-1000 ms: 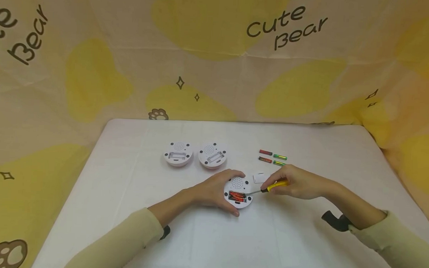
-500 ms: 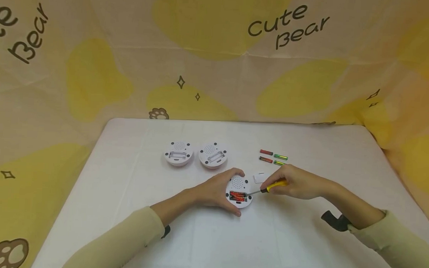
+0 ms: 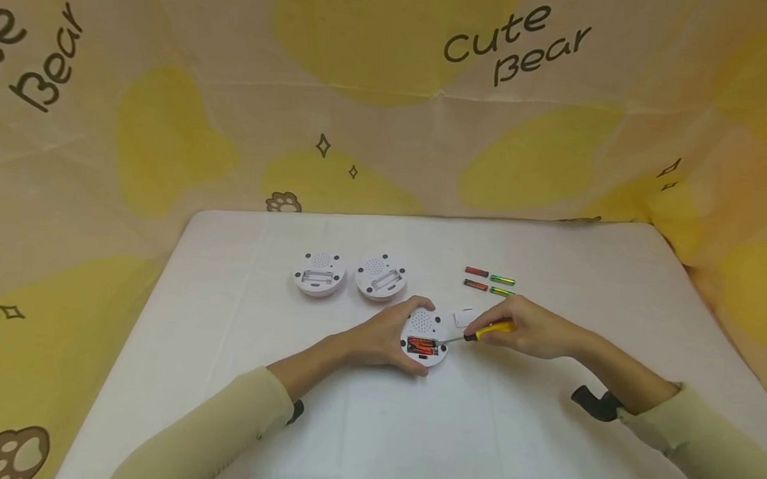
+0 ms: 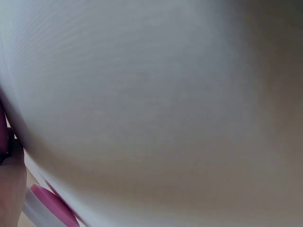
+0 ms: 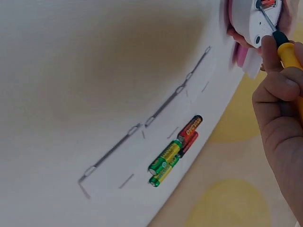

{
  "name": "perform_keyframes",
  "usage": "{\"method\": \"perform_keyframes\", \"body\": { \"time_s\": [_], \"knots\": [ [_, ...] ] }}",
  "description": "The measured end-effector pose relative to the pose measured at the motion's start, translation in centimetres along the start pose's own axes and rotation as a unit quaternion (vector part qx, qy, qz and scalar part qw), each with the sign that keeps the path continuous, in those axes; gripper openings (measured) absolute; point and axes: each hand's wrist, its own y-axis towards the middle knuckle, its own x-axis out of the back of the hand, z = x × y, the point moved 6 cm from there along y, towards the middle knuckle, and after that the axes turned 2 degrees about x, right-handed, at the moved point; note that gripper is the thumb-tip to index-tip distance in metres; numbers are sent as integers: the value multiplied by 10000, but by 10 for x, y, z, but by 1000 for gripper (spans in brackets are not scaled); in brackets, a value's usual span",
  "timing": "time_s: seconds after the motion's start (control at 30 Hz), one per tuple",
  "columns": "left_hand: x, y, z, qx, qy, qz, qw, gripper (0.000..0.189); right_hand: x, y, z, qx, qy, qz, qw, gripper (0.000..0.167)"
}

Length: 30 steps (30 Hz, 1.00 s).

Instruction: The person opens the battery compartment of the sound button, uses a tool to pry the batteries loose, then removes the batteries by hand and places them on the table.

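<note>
My left hand (image 3: 383, 338) grips a round white device (image 3: 422, 321) from its left side, thumb at the near edge and fingers at the far edge. Its underside faces up, showing speaker holes, dark feet and an uncovered compartment with red batteries (image 3: 423, 346). In my right hand (image 3: 535, 328) is a screwdriver (image 3: 496, 328) with a yellow handle. The metal tip reaches the right end of the compartment. In the right wrist view the shaft (image 5: 268, 20) slants to the white device (image 5: 246, 23). The left wrist view holds mostly white cloth, with part of my left hand (image 4: 12, 189) at its edge.
Two similar white devices, one at the left (image 3: 319, 274) and one beside it (image 3: 381, 276), lie upside down with bare compartments. Red batteries (image 3: 476, 271) and green batteries (image 3: 502, 279) lie behind my right hand. A flat white cover (image 3: 464, 317) rests near it.
The device, my left hand and the screwdriver have shifted slightly left and away from me over the last half second. Both holds stay the same, and the batteries remain in the compartment.
</note>
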Motion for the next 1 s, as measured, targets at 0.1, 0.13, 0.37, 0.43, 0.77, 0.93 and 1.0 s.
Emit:
{"method": "perform_keyframes", "body": {
  "time_s": [0.1,0.13,0.37,0.43,0.77,0.93,1.0],
  "knots": [
    [0,0,1,23,-27,5,10000,95,-2,-1,-6,-46,158,-119,9998,22],
    [0,-1,1,32,-23,9,10000,95,-3,-1,-8,-46,202,-151,9997,22],
    [0,-1,1,74,-55,35,10000,95,-6,-2,-15,-56,367,-232,9990,23],
    [0,-1,2,88,-66,34,9999,95,-7,-3,-18,-69,408,-255,9988,24],
    [0,0,2,79,-36,67,9999,96,-10,-6,-28,-6,766,-347,9965,22],
    [1,0,2,117,21,105,9999,96,-10,-6,-30,-51,830,-345,9959,21],
    [1,0,2,129,41,112,9998,95,-10,-7,-30,-50,828,-340,9960,21]
  ]
}}
